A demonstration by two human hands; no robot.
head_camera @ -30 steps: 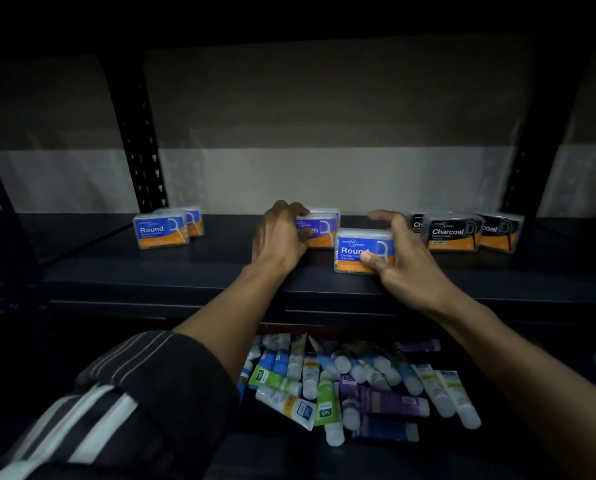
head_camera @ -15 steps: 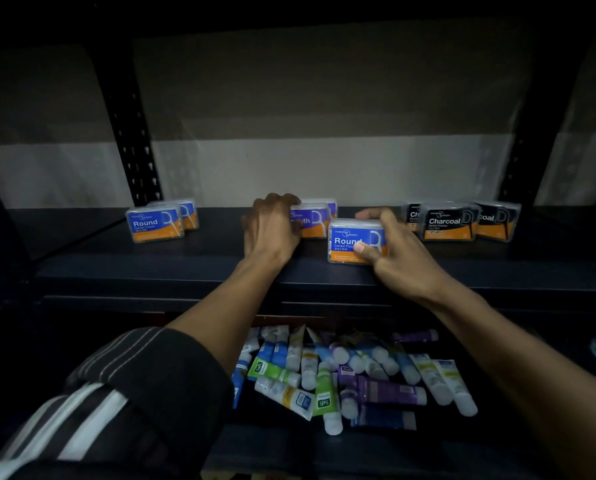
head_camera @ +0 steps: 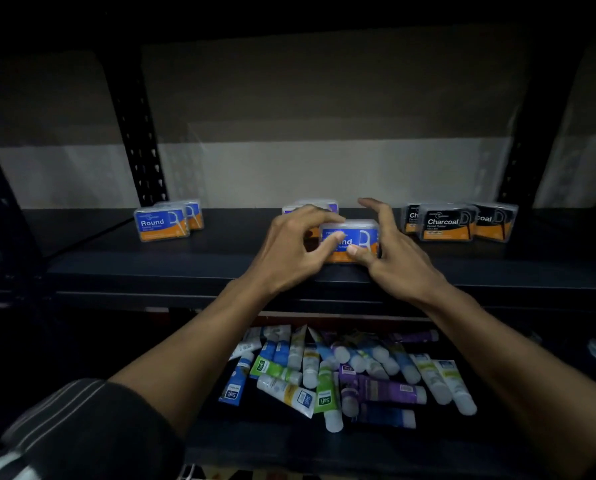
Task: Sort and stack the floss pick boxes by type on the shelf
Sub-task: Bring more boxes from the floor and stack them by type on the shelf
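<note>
A blue and orange Round floss box [head_camera: 353, 237] stands near the front middle of the dark shelf [head_camera: 185, 268]. Both hands pinch it. My left hand [head_camera: 289, 247] has its thumb on the front and its fingers over the top left. My right hand [head_camera: 397, 258] presses its thumb on the front right, with the index finger raised behind. Just behind, two purple boxes [head_camera: 319, 205] are mostly hidden by my left hand. Two Round boxes [head_camera: 161, 223] sit at the left. Three black Charcoal boxes [head_camera: 445, 225] sit at the right.
Black perforated shelf posts [head_camera: 140, 150] rise at the back left and back right. On the level below lies a pile of several toothpaste tubes [head_camera: 341, 375]. The light is dim.
My left hand has left the purple boxes and moved right onto the Round box. My right hand has stayed on that box, which is now slightly nearer the shelf middle.
</note>
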